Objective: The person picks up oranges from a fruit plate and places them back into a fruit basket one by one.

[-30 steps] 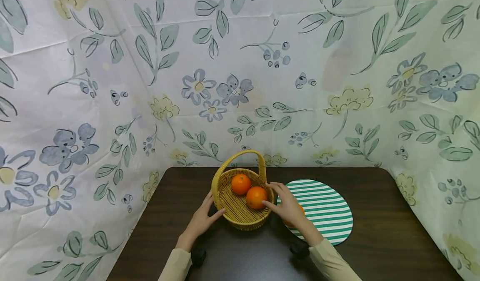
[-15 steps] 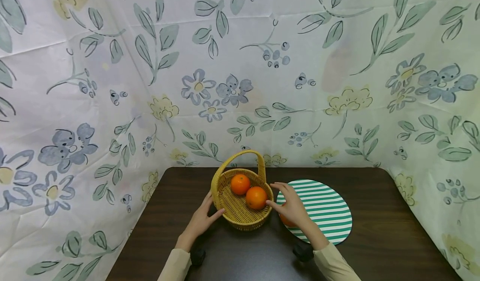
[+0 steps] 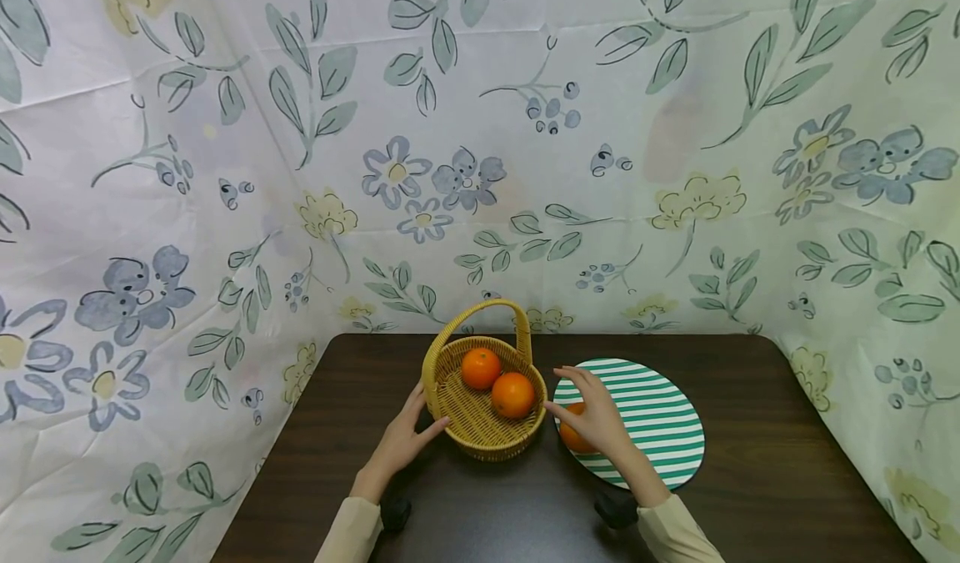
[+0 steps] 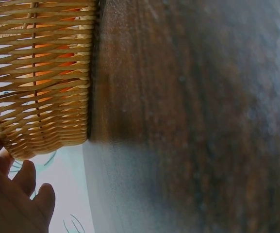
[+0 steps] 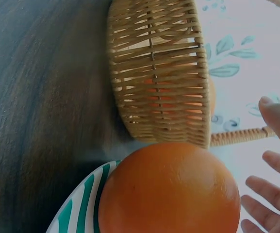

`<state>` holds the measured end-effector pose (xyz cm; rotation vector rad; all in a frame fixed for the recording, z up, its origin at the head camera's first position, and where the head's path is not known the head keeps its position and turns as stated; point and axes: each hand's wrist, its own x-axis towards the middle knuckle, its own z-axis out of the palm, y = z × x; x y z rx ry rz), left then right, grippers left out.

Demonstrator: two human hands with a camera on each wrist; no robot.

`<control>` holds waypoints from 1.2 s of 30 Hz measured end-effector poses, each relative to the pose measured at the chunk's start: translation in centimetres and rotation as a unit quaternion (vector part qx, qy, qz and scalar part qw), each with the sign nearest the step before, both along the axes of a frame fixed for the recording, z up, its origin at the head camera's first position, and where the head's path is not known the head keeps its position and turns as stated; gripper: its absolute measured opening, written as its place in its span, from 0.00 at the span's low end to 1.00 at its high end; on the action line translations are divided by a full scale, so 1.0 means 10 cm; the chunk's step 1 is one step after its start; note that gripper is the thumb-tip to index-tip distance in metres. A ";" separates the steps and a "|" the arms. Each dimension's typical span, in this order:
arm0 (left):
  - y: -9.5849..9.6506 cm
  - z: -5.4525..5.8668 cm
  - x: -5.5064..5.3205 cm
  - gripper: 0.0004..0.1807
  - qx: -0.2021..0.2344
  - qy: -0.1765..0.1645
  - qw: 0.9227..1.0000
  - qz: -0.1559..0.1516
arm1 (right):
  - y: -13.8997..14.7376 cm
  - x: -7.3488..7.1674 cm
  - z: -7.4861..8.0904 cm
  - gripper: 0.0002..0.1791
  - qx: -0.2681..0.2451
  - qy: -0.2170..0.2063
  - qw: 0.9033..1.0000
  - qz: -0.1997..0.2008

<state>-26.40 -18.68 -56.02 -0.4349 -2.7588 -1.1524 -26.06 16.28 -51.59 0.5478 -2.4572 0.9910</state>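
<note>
A yellow wicker basket (image 3: 487,439) with an arched handle stands on the table, holding two oranges, one behind (image 3: 481,369) and one in front (image 3: 513,395). My left hand (image 3: 401,444) rests against the basket's left side, its thumb near the rim. In the left wrist view, loosely bent fingertips (image 4: 27,177) lie by the woven wall. To the right of the basket, my right hand (image 3: 598,421) hovers with fingers spread and holds nothing. Partly hidden beneath it, a third orange (image 3: 573,439) sits on the left edge of a green-and-white striped round mat (image 3: 667,429).
The dark wooden table (image 3: 765,463) ends at a floral cloth backdrop (image 3: 480,154), close behind the basket. A black wrist device (image 3: 617,510) is on the right wrist, and another (image 3: 396,514) on the left.
My right hand has drawn away from the basket's right rim toward the right, over the mat, and more of the third orange shows. The left hand and basket have stayed put.
</note>
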 end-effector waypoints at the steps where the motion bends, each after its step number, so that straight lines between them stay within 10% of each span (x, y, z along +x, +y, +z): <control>1: 0.00 0.00 0.00 0.40 0.000 0.001 1.000 0.000 | 0.01 0.00 -0.01 0.31 0.000 -0.003 1.000 -0.003; 36: -0.01 -0.01 -0.01 0.40 0.007 -0.009 1.000 -0.001 | 0.16 0.17 -0.19 0.30 -0.033 -0.035 0.998 -0.029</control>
